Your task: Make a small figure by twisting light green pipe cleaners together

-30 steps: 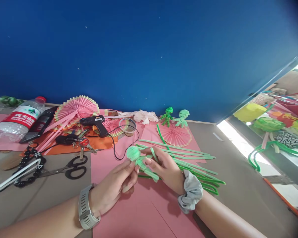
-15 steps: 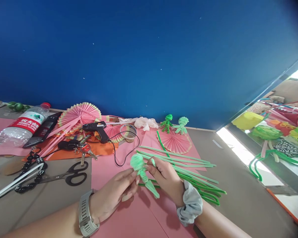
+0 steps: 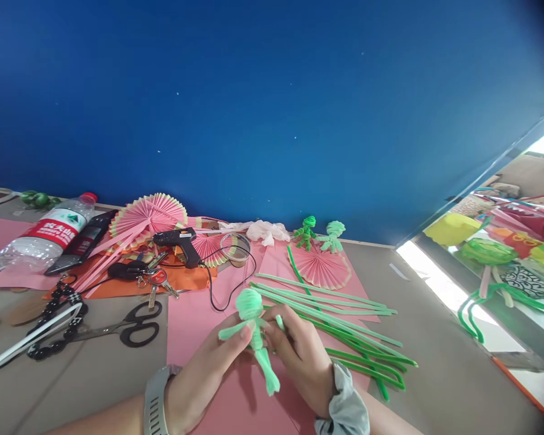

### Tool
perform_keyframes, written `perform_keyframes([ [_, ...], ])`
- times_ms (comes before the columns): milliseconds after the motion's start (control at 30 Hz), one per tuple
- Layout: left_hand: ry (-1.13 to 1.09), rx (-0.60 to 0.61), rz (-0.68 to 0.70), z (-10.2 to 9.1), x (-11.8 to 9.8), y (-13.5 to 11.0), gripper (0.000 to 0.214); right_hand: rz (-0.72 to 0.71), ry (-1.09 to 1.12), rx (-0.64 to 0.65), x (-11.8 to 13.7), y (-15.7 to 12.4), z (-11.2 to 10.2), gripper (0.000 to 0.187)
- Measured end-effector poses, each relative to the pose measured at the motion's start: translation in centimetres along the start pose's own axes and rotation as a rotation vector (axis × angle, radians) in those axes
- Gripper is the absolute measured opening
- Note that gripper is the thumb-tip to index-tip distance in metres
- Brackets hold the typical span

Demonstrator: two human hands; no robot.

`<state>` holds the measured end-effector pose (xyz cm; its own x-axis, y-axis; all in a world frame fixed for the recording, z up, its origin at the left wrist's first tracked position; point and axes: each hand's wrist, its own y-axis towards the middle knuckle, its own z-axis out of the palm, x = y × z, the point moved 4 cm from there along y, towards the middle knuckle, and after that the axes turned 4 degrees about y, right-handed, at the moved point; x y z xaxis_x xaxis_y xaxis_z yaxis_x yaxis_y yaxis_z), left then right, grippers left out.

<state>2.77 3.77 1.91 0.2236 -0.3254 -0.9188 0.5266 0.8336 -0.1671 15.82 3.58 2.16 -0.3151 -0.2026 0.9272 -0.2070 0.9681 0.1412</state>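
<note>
A light green pipe-cleaner figure [image 3: 257, 338] with a round wound head is held between my hands over the pink paper. My left hand [image 3: 208, 362] is closed on its left side, the thumb pressing beside the arm and chest. My right hand [image 3: 297, 347] pinches the figure's other side; a short light green end shows between its fingers. Light and dark green pipe cleaners [image 3: 344, 308] lie just behind and to the right of my right hand. Two finished-looking figures, one dark green [image 3: 305, 233] and one light green [image 3: 332, 237], stand at the back by a pink paper fan [image 3: 324, 267].
Left of the pink paper [image 3: 190, 323] lie black scissors [image 3: 138, 323], keys [image 3: 156, 281], a black bead string [image 3: 57, 320] and a glue gun [image 3: 184, 241] with its cord. A plastic bottle [image 3: 49, 232] lies farther left. A blue wall [image 3: 254, 121] closes off the back.
The figure has turned and come slightly lower, its arm now stretching left over my left hand. My left thumb has moved onto its front. The view has shifted slightly.
</note>
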Motion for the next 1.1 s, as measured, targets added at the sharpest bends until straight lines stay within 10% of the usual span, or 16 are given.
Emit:
perform_keyframes([
  [1100,0.087,-0.133,0.052,-0.9,0.1,0.5,0.017,-0.005,-0.185,0.037,0.8,-0.1,-0.3,0.008],
])
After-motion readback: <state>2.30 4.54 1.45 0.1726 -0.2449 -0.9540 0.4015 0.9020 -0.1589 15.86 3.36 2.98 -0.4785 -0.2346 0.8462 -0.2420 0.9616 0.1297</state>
